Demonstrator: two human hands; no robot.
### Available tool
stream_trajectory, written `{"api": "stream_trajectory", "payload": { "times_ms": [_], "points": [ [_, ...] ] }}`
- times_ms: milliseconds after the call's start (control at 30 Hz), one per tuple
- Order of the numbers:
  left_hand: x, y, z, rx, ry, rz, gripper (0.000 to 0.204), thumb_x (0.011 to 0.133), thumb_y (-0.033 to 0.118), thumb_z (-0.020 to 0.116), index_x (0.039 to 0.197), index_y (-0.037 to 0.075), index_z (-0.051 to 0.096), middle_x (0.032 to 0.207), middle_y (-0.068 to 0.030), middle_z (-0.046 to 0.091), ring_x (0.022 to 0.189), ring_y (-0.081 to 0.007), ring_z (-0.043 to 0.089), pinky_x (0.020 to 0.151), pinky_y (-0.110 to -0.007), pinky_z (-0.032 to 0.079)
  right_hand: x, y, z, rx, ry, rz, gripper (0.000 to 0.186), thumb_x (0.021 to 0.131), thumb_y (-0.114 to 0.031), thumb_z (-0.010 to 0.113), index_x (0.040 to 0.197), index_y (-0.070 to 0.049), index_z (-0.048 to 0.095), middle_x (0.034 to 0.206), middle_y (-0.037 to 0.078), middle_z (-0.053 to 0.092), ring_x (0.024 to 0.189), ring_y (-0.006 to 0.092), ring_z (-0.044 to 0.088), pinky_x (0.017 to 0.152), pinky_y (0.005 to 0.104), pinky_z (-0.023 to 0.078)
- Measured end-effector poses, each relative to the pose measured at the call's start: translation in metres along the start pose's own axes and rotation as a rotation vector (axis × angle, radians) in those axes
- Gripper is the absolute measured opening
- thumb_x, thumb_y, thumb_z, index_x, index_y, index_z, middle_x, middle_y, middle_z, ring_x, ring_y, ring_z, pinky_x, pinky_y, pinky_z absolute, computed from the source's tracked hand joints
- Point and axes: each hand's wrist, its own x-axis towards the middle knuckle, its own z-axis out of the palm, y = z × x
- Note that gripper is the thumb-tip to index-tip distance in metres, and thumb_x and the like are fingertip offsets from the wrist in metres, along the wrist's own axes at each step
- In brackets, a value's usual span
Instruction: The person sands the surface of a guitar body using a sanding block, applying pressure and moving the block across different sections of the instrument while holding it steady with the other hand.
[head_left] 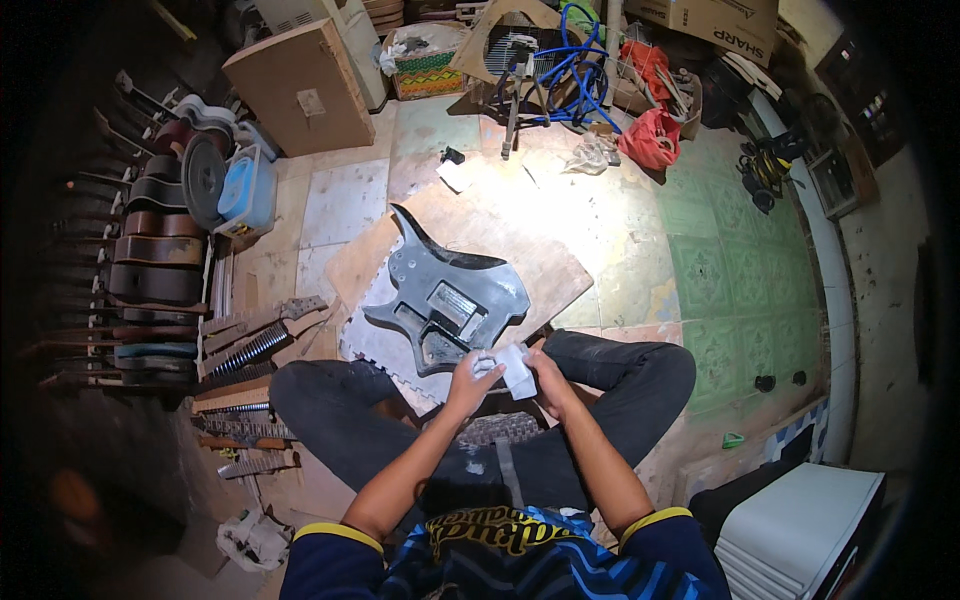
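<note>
Fingers of the left hand (472, 382) and right hand (546, 380) grasp a crumpled, whitish, paper-like sheet (517, 374) beside a dark-grey, horned electric-guitar body (500, 287). Readying the sheet seems underway; the next move calls for firm, even finger pressure.

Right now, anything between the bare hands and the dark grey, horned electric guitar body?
No separate obstacle visible. Only the pale, folded, paper-like sheet, held by the left hand and right hand, sits near the guitar body's lower edge; whether it touches isn't clear.
</note>
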Motion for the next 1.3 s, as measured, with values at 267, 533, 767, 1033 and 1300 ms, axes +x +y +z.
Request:
{"api": "stream_trajectory", "payload": {
  "times_ms": [267, 533, 767, 1033, 1300],
  "points": [
    [0.009, 0.009, 0.0, 0.201, 0.074, 0.048, 0.037, 0.085, 0.026, 0.087, 0.102, 0.003, 0.064, 0.09, -0.0069, 0.067, 0.083, -0.0136, 0.062, 0.076, -0.032, 0.052, 0.016, 0.007, -0.006, -0.224, 0.018, -0.127, 0.045, 0.109, -0.045, 0.049, 0.122, -0.004, 0.064, 0.107, 0.003, 0.065, 0.098, 0.0129, 0.06, 0.088, 0.03, 0.047],
    [0.014, 0.003, -0.002, 0.212, 0.075, 0.037, 0.041, 0.083, 0.028, 0.086, 0.109, 0.003, 0.066, 0.088, -0.0103, 0.071, 0.082, -0.0188, 0.067, 0.076, -0.036, 0.054, 0.009, -0.002, 0.003, -0.182, 0.024, -0.053, 0.056, 0.111, -0.048, 0.045, 0.136, 0.0, 0.058, 0.121, 0.009, 0.066, 0.109, 0.0172, 0.062, 0.095, 0.033, 0.048],
    [0.016, 0.013, 0.001, 0.131, 0.031, 0.088, 0.035, 0.083, 0.022, 0.086, 0.109, 0.003, 0.07, 0.09, -0.0092, 0.073, 0.082, -0.0148, 0.067, 0.075, -0.033, 0.054, 0.023, 0.012, -0.018, -0.207, -0.042, 0.044, 0.065, 0.109, -0.056, 0.042, 0.139, 0.0, 0.056, 0.124, 0.01, 0.066, 0.111, 0.0188, 0.063, 0.095, 0.0338, 0.049],
    [0.016, 0.016, 0.003, 0.041, 0.043, -0.055, 0.034, 0.082, 0.021, 0.089, 0.104, 0.002, 0.071, 0.089, -0.0032, 0.069, 0.081, -0.0109, 0.062, 0.074, -0.029, 0.052, 0.019, 0.015, -0.016, -0.073, -0.111, 0.126, 0.071, 0.103, -0.065, 0.047, 0.14, -0.006, 0.057, 0.128, 0.007, 0.066, 0.116, 0.0198, 0.063, 0.098, 0.0358, 0.049],
    [0.018, 0.014, -0.005, -0.057, -0.023, -0.001, 0.038, 0.086, 0.018, 0.085, 0.117, 0.0, 0.073, 0.101, -0.0063, 0.072, 0.095, -0.0134, 0.065, 0.086, -0.029, 0.052, 0.016, 0.003, -0.007, 0.096, -0.043, 0.117, 0.072, 0.1, -0.067, 0.05, 0.142, -0.008, 0.057, 0.133, 0.009, 0.065, 0.12, 0.0222, 0.063, 0.102, 0.0385, 0.048]
  ]
}}
